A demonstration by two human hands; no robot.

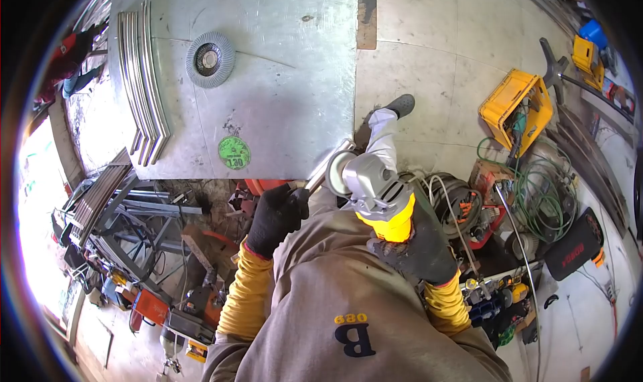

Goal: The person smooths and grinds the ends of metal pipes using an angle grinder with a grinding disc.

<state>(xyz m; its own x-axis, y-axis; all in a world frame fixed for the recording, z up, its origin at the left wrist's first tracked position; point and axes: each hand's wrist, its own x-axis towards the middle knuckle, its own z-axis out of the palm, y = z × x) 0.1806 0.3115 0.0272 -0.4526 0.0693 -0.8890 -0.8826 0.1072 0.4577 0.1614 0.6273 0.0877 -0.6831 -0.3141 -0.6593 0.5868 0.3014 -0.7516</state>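
My left hand (277,216), in a black glove, is closed around the near end of a short shiny metal tube (320,175). The tube slants up and away toward the front edge of the sheet-metal tabletop (281,107). My right hand (426,253), in a dark glove, grips the yellow body of an angle grinder (379,193) with a silver head. The grinder's round disc (340,172) overlaps the tube in this view, just in front of my body. Its underside is hidden.
On the tabletop lie several bent metal tubes (143,87), a flap disc (209,60) and a green round sticker (234,153). A yellow crate (514,111) and coiled green cable (546,191) are on the floor at right. Metal frames (134,214) and tools crowd the left.
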